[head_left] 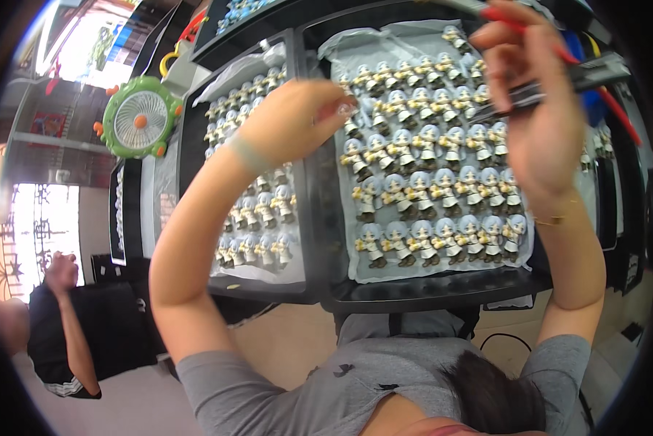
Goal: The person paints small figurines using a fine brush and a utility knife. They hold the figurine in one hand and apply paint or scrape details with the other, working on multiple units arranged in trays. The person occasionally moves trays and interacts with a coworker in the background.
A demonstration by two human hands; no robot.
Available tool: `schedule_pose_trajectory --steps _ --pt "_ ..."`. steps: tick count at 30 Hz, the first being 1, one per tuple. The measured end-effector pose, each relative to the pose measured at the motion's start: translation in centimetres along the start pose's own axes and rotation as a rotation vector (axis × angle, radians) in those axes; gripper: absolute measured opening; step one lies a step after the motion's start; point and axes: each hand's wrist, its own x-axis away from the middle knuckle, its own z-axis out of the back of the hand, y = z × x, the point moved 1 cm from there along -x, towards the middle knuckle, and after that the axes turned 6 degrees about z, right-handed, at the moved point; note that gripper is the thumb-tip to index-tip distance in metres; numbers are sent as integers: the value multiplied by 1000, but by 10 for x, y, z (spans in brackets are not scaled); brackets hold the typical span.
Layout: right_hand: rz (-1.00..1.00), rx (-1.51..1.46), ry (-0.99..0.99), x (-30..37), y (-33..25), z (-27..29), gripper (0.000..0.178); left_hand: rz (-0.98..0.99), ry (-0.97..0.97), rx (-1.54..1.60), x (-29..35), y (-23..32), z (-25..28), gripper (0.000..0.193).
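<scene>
The left hand [297, 120] is hovering over the black tray [443, 291] with its fingers curled loosely inward — whether it is pinching one of the figurines cannot be told, as the fingertips are blurred against the rows. The right hand [537, 109] is reaching up at the tray's far right corner, fingers closing narrowly around a thin red-tipped tool [519, 25] — a brush or pen, too blurred to tell which. Small blue-haired figurines [432, 196] are lying in neat rows on a clear plastic sheet [345, 51] inside that tray. A second tray of figurines [257, 218] is sitting just beside it on the left, and a green handheld fan [139, 118] is standing beyond.
</scene>
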Motion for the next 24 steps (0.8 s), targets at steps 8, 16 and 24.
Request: schedule_pose_trajectory --steps 8,16,24 --pt "-73 166 -142 17 14 -17 22 242 204 -49 -212 17 -108 23" --pt "-80 87 -60 13 11 -11 24 458 407 173 -237 36 -141 27" --pt "-115 43 -100 18 10 -21 21 533 640 347 -231 11 -123 39"
